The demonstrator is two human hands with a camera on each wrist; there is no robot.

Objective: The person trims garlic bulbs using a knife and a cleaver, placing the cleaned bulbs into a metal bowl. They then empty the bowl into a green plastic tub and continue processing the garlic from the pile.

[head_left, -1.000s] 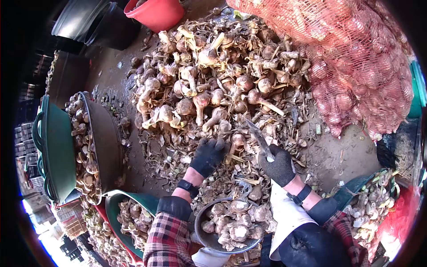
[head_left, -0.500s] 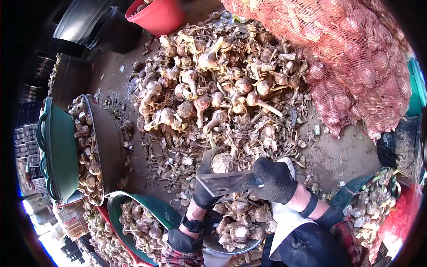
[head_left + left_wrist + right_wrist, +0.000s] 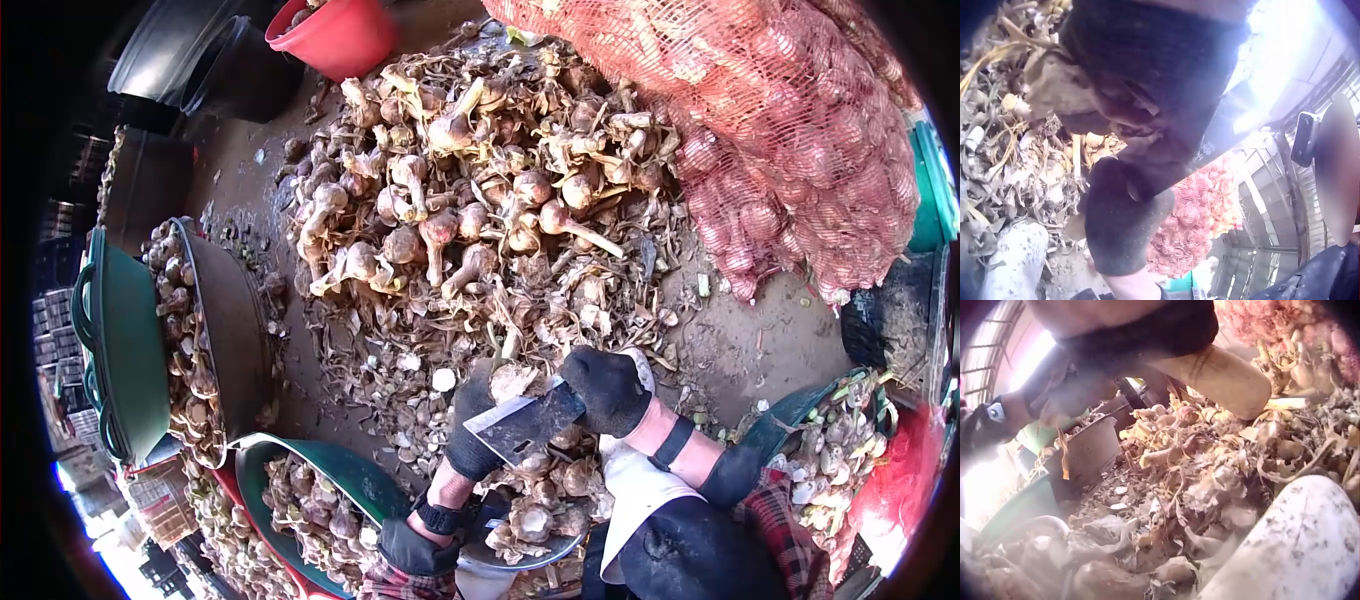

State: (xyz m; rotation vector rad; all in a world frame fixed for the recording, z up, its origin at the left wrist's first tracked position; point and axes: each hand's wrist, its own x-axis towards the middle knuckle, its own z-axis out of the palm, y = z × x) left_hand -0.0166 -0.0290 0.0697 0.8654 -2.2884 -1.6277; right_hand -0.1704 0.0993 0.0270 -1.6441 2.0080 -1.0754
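Note:
In the head view my gloved left hand holds a garlic bulb with its stalk pointing away toward the heap. The gloved right hand grips a broad-bladed knife, whose blade reaches across to the left hand, just below the bulb. The knife's pale handle sticks out of the right fist in the right wrist view. Beneath both hands, a grey bowl holds trimmed garlic bulbs, partly hidden by the blade. The heap of untrimmed garlic lies ahead on the floor.
A red mesh sack of bulbs stands at the far right. Green tubs and a brown tub line the left, with a red bucket behind. A white boot shows near my right hand; husks litter the floor.
My left hand has gone from the heap back toward the bowl with a garlic bulb. The right hand has moved inward, turning the knife so its broad side shows across the left hand.

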